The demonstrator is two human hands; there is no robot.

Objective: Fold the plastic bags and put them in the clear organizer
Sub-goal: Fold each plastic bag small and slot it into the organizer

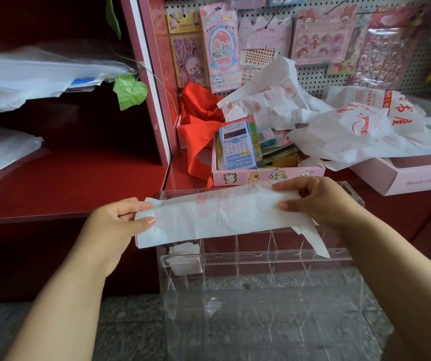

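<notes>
Bag in hand: a white plastic bag (222, 214), flattened into a long strip, held in the air between both hands; its long axis runs hand to hand, left to right, the right end a little higher.
Left hand (116, 222): clamped on the strip's left end — thumb on top, fingers curled beneath.
Right hand (313, 199): clamped on the right end, fingers over the far edge, thumb on the near face; a loose tail of the bag hangs down below this hand.
Clear organizer (256, 256): directly below and just beyond the strip, between the two hands; its row of compartments runs parallel to the strip.
Compartments: the one below the left hand holds folded white bags (184, 259); those toward the right hand look vacant.
Judgement: the strip is far longer than one compartment — it needs folding end toward end, one hand brought across to the other, before going down; neither hand is plainly nearer the organizer.
Remaining stock: crumpled bags (339, 126) heaped beyond the right hand; unfolded, so the task is early.
</notes>
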